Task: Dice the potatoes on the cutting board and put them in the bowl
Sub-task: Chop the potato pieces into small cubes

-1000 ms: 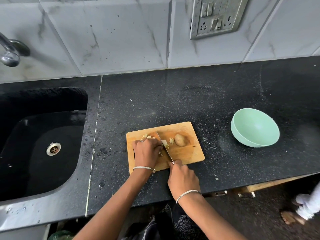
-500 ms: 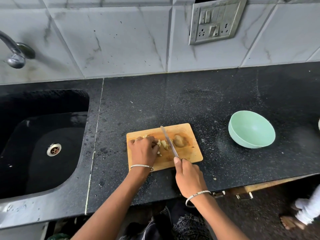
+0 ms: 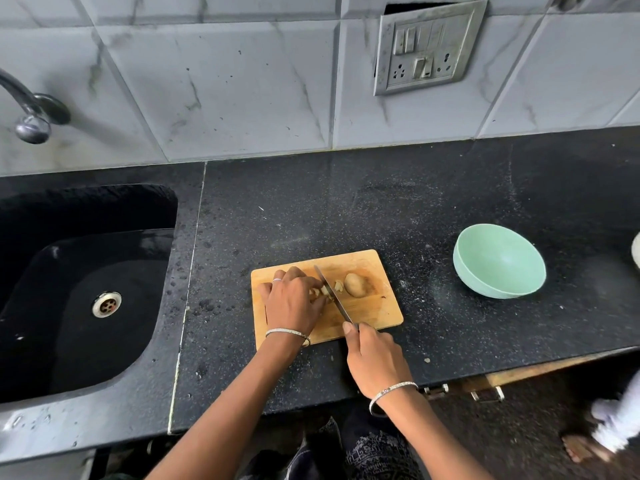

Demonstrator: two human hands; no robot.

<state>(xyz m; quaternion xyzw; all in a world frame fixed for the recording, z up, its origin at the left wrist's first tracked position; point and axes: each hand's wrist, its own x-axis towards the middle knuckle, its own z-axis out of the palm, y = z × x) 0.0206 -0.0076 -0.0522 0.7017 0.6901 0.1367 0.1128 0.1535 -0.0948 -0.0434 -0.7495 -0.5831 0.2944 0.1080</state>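
Left hand (image 3: pixel 291 303) curls over the potato pieces (image 3: pixel 323 291), seemingly pinning them; right hand (image 3: pixel 374 362) grips the knife (image 3: pixel 331 295); cut potato: firm, likely slippery; hold flat-side down.

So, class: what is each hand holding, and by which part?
Right hand grips the knife by its handle; left hand pins potato pieces under curled fingertips.

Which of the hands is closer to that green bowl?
The right. The right hand grips the knife near the board's front edge, down-left of the bowl; the left hand holds potato pieces farther left on the board.
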